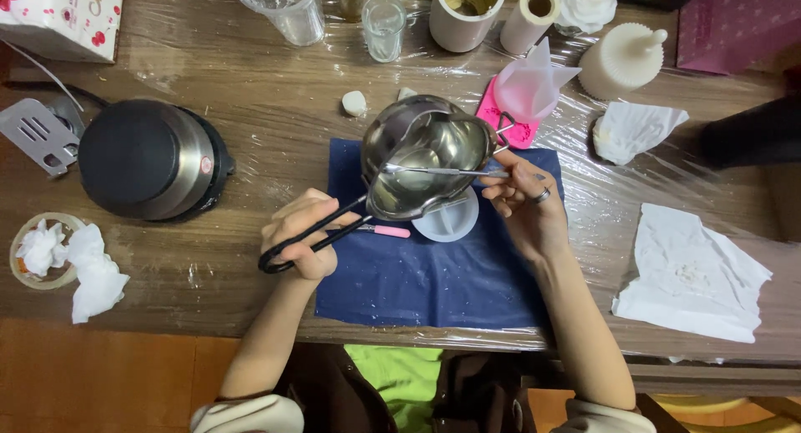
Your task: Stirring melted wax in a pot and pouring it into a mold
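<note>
Your left hand grips the black wire handle of the steel pot, tipping it above the white mold on the blue cloth. Your right hand pinches a thin metal stirrer across the pot's rim, its tip inside, likely to steady the pour.

A home craft table: plastic-wrapped wooden tabletop, small electric hotplate, steel melting pot, pink silicone mould and white ribbed candle.
</note>
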